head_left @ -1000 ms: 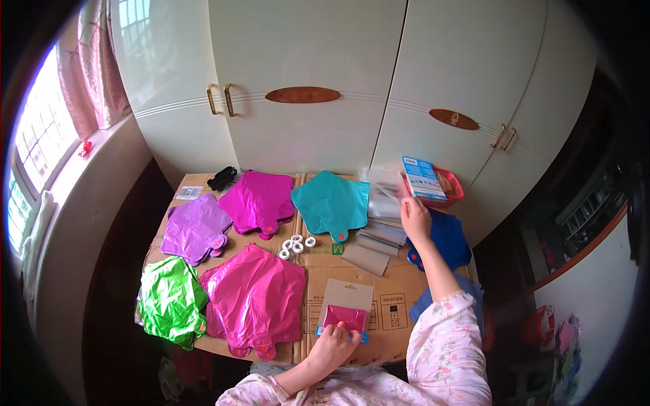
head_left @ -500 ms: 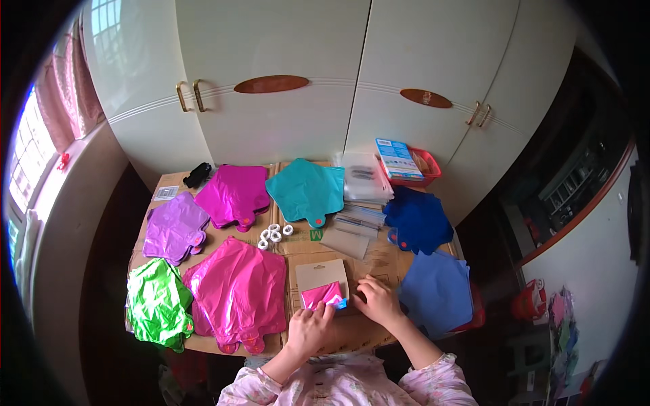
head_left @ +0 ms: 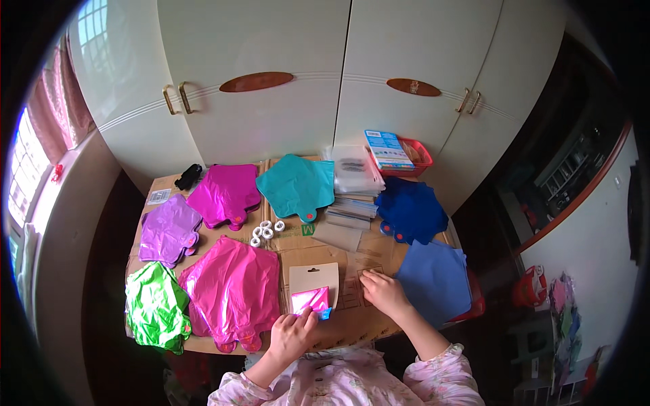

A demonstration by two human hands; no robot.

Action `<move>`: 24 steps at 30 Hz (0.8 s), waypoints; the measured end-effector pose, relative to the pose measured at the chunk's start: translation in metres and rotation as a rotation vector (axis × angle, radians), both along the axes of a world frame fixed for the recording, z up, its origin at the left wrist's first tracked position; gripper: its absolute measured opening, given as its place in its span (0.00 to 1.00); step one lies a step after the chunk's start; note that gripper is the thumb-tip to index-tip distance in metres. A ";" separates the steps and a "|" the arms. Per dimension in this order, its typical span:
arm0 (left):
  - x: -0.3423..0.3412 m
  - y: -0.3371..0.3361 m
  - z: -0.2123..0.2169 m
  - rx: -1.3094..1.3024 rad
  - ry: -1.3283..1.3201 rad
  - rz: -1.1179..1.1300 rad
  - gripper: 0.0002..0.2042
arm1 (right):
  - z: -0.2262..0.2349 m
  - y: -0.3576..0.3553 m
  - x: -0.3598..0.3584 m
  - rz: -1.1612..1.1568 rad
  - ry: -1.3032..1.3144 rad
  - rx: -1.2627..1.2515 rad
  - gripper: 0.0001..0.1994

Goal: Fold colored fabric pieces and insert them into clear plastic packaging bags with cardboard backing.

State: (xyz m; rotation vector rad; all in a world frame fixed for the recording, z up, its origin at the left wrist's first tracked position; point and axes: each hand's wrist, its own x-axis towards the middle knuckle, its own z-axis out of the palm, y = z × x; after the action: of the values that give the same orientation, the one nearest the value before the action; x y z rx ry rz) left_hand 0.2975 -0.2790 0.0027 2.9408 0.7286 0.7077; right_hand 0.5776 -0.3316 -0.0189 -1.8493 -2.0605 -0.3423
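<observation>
My left hand [head_left: 294, 333] is closed with its fingertips on the lower edge of a small folded pink foil balloon [head_left: 310, 298], which has a blue piece at one corner. The folded balloon lies on a white header card [head_left: 318, 274] with a hanging slot at its top. To the right of the card, my right hand [head_left: 384, 294] rests low on the cardboard with bent fingers pressed together. What lies under its fingertips, if anything, is too small to make out. A pile of flat pink foil balloons [head_left: 237, 291] spreads just left of the card.
Flat foil balloons lie around the cardboard [head_left: 352, 325]: green [head_left: 156, 304], lilac [head_left: 168, 230], magenta [head_left: 225, 193], teal [head_left: 296, 186], dark blue [head_left: 412, 210] and light blue [head_left: 435, 281]. White ribbon rolls [head_left: 268, 234], clear bags [head_left: 354, 172] and a red basket [head_left: 424, 157] stand farther back.
My right hand has moved slightly right, away from the card, and its fingers are closer together. My left hand stays at the folded balloon, with more of the card's lower part showing.
</observation>
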 end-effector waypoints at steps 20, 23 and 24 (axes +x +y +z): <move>-0.022 -0.017 -0.005 0.206 0.043 -0.173 0.17 | 0.012 0.006 -0.024 -0.015 -0.087 -0.003 0.03; -0.023 -0.018 -0.008 0.254 0.068 -0.229 0.16 | 0.008 0.011 -0.028 -0.020 0.099 -0.049 0.03; -0.023 -0.018 -0.006 0.253 0.092 -0.245 0.15 | 0.008 0.013 -0.029 -0.018 0.173 -0.056 0.03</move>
State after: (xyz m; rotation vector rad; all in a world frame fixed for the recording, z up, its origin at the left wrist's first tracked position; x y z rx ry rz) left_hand 0.2741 -0.2973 -0.0031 3.2298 0.2898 0.6925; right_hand 0.5481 -0.3184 -0.0111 -1.8601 -1.9563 -0.1243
